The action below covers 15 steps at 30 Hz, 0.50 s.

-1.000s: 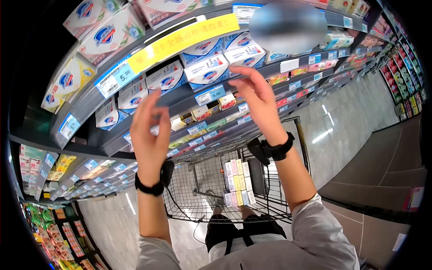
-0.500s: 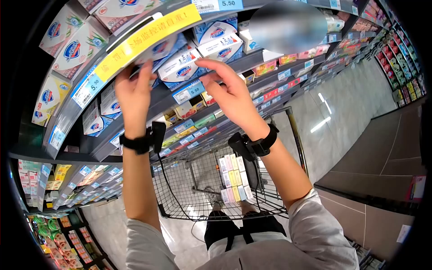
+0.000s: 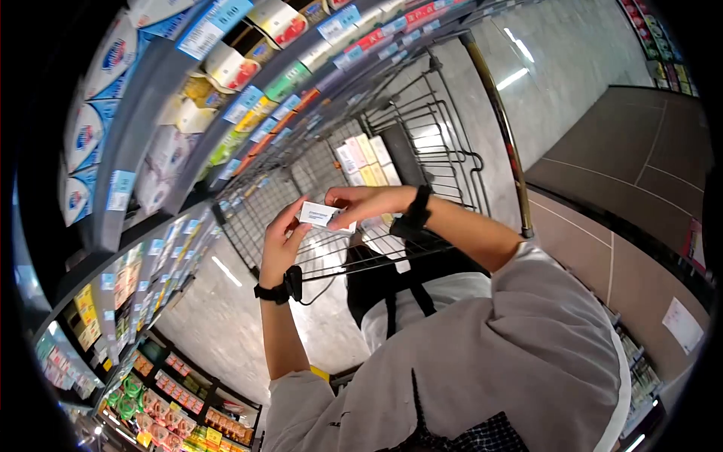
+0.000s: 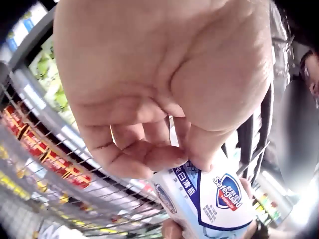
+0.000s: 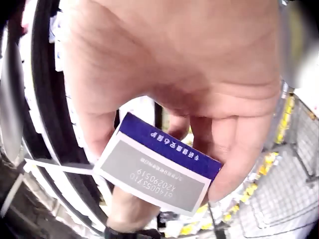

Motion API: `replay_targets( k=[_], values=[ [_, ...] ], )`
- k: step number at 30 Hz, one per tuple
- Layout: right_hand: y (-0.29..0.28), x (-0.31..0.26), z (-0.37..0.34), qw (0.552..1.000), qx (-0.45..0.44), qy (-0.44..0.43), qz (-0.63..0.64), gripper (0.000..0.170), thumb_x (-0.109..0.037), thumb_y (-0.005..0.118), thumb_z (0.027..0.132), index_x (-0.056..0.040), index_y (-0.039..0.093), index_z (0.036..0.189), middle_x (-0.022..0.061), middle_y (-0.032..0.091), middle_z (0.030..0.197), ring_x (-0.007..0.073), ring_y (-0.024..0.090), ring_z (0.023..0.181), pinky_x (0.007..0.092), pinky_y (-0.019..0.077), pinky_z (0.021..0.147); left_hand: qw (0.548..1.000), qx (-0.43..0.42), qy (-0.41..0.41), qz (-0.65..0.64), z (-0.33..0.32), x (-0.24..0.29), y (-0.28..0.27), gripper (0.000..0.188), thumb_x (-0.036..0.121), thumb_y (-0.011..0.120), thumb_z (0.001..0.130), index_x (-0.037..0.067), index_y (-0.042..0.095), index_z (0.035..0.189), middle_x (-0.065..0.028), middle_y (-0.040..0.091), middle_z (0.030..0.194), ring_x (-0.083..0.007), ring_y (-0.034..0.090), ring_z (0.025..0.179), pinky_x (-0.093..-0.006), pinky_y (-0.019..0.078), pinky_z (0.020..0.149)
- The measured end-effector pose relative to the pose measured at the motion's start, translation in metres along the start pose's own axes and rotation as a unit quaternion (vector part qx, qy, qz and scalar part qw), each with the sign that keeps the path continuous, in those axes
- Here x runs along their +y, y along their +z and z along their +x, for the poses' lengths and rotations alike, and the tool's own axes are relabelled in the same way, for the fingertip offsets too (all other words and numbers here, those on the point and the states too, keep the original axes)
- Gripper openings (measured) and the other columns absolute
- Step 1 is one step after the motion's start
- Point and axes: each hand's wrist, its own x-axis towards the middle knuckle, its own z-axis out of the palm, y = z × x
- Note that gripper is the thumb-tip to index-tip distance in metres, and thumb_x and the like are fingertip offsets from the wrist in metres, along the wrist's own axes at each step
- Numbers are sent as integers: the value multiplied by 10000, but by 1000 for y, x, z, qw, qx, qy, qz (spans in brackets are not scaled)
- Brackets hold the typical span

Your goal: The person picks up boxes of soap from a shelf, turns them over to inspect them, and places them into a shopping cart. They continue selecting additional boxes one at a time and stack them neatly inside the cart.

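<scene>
A small white-and-blue Safeguard soap box (image 3: 318, 215) is held between both hands above the shopping cart (image 3: 498, 113). My left hand (image 3: 280, 239) grips one end of it, thumb and fingers on opposite sides. At the other end, my right hand (image 3: 370, 205) pinches the box. The left wrist view shows the logo face of the soap box (image 4: 227, 199) beyond the left thumb and fingertips. A small end flap with a grey panel and printed digits shows on the soap box (image 5: 154, 172) in the right wrist view, with right fingers at both sides.
Inside the cart lies a block of pale soap boxes (image 3: 365, 160). Shelves (image 3: 139, 162) stocked with boxes run along the left, with blue price labels (image 3: 215, 29). A brown tiled ledge (image 3: 602, 151) stands to the right, and grey floor (image 3: 207, 301) shows below.
Both hands have come away from the upper shelf, down and back over the cart, and now hold the soap box between them. The head view has tilted downward, with the shelves sliding up and left.
</scene>
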Motion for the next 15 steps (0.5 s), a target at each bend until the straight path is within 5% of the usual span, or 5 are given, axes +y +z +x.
replay_targets(
  k=[3,4,6,8,15],
  values=[
    [5,43,8,986,131,61,80,436,-351,670,844,-66,457,1096,64,560,1000,110,551,898,252,456,740,997,64,-30,41,10,-87,20,400,89,557,909,13,479,1294,-121,528,1245,-160,578,1002,-265,478,808],
    [1,79,23,980,165,37,103,438,-340,695,827,-70,462,1081,72,558,994,112,549,906,274,460,753,994,56,-86,39,12,-122,24,516,286,573,916,40,428,1345,-111,530,1240,-185,582,1003,-287,489,795],
    [0,115,41,966,235,46,96,469,-343,705,816,-54,460,1093,83,560,995,148,556,904,297,462,769,929,43,-334,-155,22,-108,39,652,491,577,870,69,422,1342,-96,562,1175,-197,600,967,-307,496,801],
    [-4,145,56,953,266,34,-142,478,-358,697,820,-33,464,1081,98,558,985,194,558,894,314,466,784,894,-8,-368,-256,34,-130,37,654,568,507,878,76,443,1302,-68,593,1090,-202,606,946,-331,497,820],
    [-45,178,85,934,169,161,-271,481,-317,584,832,-30,491,1207,223,566,1171,342,543,1101,385,429,924,927,51,-347,-130,98,-247,32,663,471,674,801,46,436,1249,-86,605,1069,-183,634,861,-316,558,648]
  ],
)
